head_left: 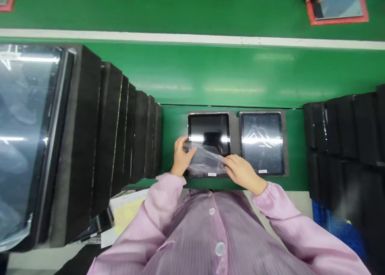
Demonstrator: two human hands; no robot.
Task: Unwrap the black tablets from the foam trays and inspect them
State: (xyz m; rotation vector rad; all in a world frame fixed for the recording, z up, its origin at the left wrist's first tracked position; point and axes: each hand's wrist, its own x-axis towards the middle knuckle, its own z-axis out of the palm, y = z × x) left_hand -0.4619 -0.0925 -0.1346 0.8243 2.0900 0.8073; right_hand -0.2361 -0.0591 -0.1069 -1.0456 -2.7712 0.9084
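Two hands on a clear film over the left screen.

The left hand [181, 156] pinches the clear film [206, 160] at its left edge, fingers curled nearly closed; the right hand [242, 172] lies flatter, fingertips pressing the film's lower right part. The film covers the lower half of the left screen [209, 128] — a second screen [262, 142] sits just right of it, on the same grey tray [235, 130]. Black foam stacks [126, 134] stand left of the tray, darker stacks [343, 130] right — neither blocks the hands.
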